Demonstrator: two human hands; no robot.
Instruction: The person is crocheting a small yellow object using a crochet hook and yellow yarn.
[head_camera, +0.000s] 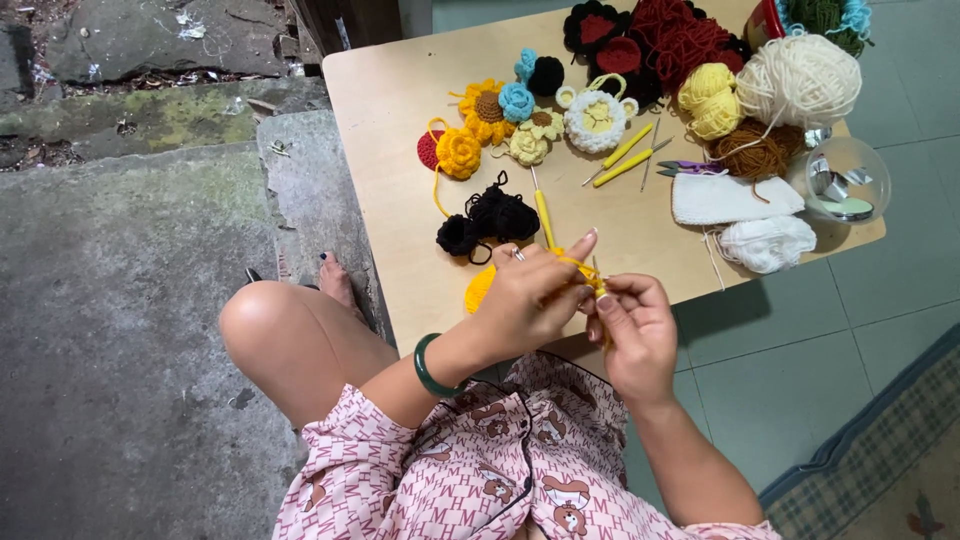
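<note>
Hands at table (400, 100) near edge; bare wood beside. Left hand (530, 300) pinches yellow crochet piece (482, 288); right hand (635, 330) grips yarn (583, 270).

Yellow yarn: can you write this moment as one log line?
left hand: holds yellow yarn | right hand: pinches it | yellow crochet piece: on table

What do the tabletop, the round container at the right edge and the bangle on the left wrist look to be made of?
Tabletop: pale wood or wood laminate, smooth matte, faint grain. Round container: clear plastic or glass, since its contents show through and the rim glints. Bangle by the left hand: glossy dark green, possibly jade or glass. The right hand pinches yellow yarn, a soft fibre.
</note>
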